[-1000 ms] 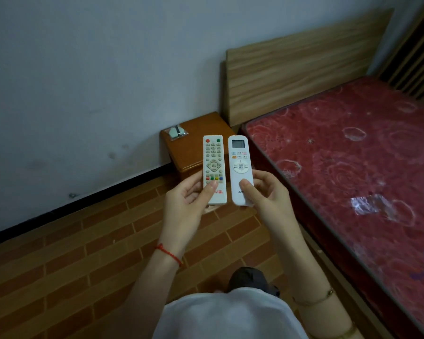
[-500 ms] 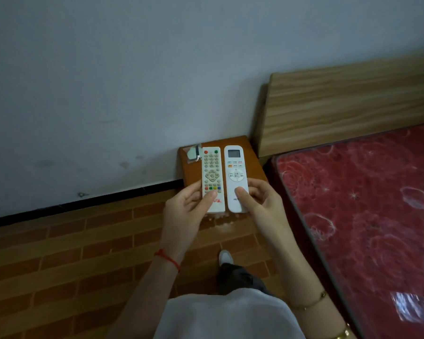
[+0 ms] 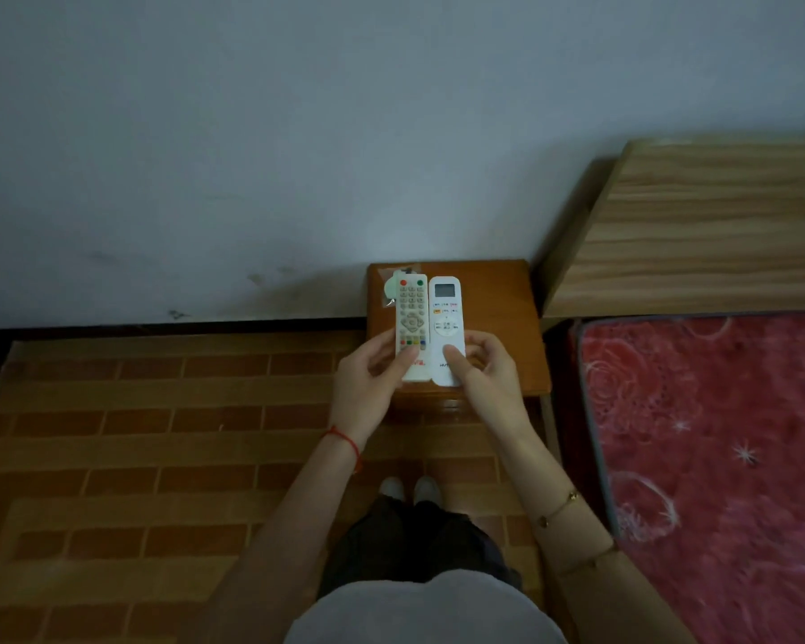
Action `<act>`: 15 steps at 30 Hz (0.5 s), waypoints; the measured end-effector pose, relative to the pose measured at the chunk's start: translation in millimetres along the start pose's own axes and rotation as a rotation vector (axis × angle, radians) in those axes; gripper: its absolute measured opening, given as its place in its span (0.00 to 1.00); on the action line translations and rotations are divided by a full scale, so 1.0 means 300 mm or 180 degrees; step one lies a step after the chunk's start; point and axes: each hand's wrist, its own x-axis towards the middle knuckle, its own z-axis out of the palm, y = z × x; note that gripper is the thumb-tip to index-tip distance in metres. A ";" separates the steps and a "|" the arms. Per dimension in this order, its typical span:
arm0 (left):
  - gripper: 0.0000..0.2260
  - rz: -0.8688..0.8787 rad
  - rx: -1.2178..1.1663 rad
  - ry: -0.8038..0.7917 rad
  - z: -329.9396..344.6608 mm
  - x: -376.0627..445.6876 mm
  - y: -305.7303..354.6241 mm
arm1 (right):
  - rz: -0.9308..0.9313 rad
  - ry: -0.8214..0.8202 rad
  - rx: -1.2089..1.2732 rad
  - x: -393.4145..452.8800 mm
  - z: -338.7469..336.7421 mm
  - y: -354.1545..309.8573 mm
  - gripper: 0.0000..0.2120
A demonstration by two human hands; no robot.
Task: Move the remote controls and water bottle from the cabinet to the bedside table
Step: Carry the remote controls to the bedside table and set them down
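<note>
Nearest, the left hand (image 3: 368,383) grips the button-covered TV remote (image 3: 411,325) by its lower end, thumb on its face; the right hand (image 3: 482,374) holds the white air-conditioner remote (image 3: 446,330) likewise. Both remotes lie side by side, touching, over the bedside table (image 3: 498,318); whether they rest on it cannot be told; behind stands the wall (image 3: 298,132).

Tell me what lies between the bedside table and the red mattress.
In the head view, only a narrow dark gap separates the bedside table from the red mattress; nothing shows in it.
</note>
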 end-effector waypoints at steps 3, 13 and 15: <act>0.19 -0.0162 0.0028 0.0031 0.011 0.155 -0.076 | 0.0183 -0.0008 -0.0026 0.163 0.038 0.056 0.14; 0.17 -0.0884 -0.0033 -0.0053 0.053 0.618 -0.476 | 0.0909 -0.0047 -0.0365 0.676 0.211 0.376 0.16; 0.17 -0.1044 -0.0057 -0.0002 0.067 0.678 -0.584 | 0.1015 -0.0042 -0.0477 0.755 0.243 0.465 0.17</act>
